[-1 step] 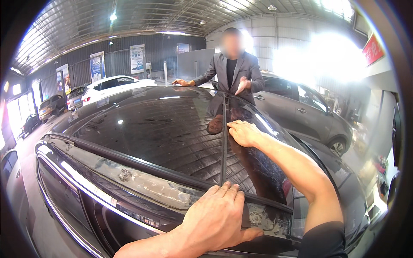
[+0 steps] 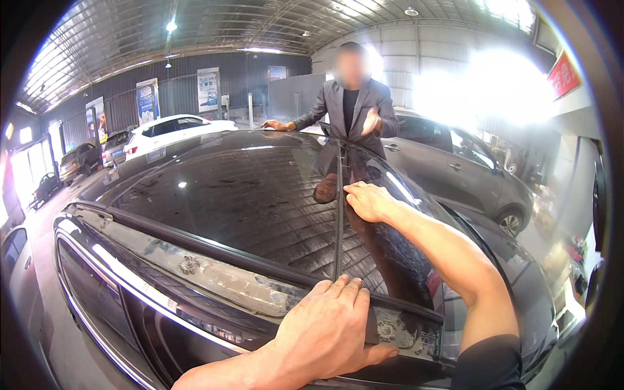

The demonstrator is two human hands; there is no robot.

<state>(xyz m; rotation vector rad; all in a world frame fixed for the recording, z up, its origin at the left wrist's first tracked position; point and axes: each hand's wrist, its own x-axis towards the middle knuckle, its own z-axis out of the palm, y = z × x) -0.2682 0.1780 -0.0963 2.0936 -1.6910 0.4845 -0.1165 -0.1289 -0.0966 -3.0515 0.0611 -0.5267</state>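
Observation:
A dark glass roof panel [image 2: 221, 195] on a black car spreads out before me, mirroring the ceiling beams. A narrow black seam [image 2: 339, 227] divides it from a front glass panel [image 2: 383, 260] on the right. My left hand [image 2: 322, 328] lies on the near roof edge at the seam's near end, fingers stretched and thumb apart, holding nothing. Farther along, my right hand [image 2: 368, 202] rests on the front panel, its fingertips touching beside the seam, with nothing seen in it. Along the near side runs a black rail strip [image 2: 195, 244], above a dirty exposed metal channel [image 2: 221, 276].
Across the roof stands a person in a grey jacket [image 2: 312, 117], one hand [image 2: 278, 125] on the far roof edge, the other raised. Behind the person is a grey car [image 2: 448, 156]. A white car [image 2: 175, 130] is parked at the far left.
The person opposite has lifted the raised hand slightly. Both my hands stay in place on the roof.

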